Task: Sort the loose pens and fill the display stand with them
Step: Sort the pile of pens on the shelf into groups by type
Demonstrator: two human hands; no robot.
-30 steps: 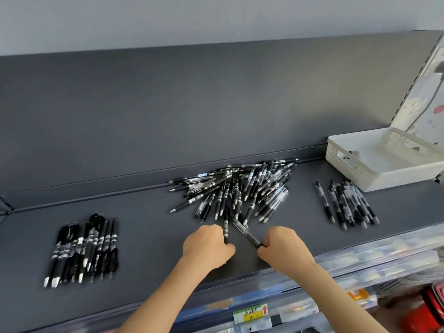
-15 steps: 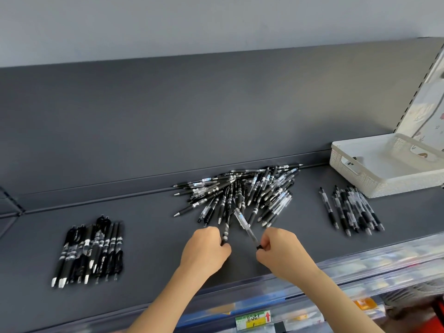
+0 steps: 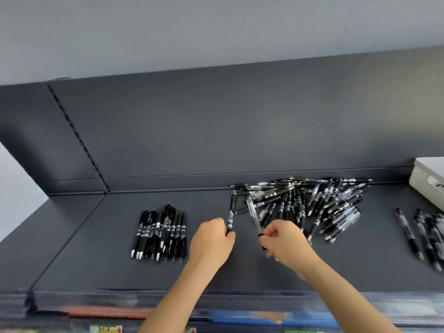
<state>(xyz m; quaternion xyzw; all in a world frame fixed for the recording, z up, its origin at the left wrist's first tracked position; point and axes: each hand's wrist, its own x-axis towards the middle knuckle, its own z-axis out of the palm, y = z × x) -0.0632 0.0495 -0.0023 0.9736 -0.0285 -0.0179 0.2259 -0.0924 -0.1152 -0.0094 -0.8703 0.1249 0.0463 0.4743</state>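
A jumbled heap of loose pens (image 3: 310,200) lies on the dark grey shelf (image 3: 96,236) near its back wall. My left hand (image 3: 211,241) grips the lower end of a black pen (image 3: 231,212) that points up and away. My right hand (image 3: 283,239) pinches the tip end of a clear-barrelled pen (image 3: 253,213), which leans toward the heap. A tidy row of sorted black pens (image 3: 161,231) lies left of my hands. A second sorted group of clear pens (image 3: 422,236) lies at the right edge, partly cut off.
A white perforated basket (image 3: 430,181) stands at the far right, mostly out of frame. The shelf's upright back panel (image 3: 216,128) rises behind the heap. Blurred clear bins and coloured labels (image 3: 240,316) run below the shelf's front edge.
The view has swung left. Both hands have lifted their pens off the shelf and shifted left; my left hand's black pen is now out of the heap and close to the left sorted row.
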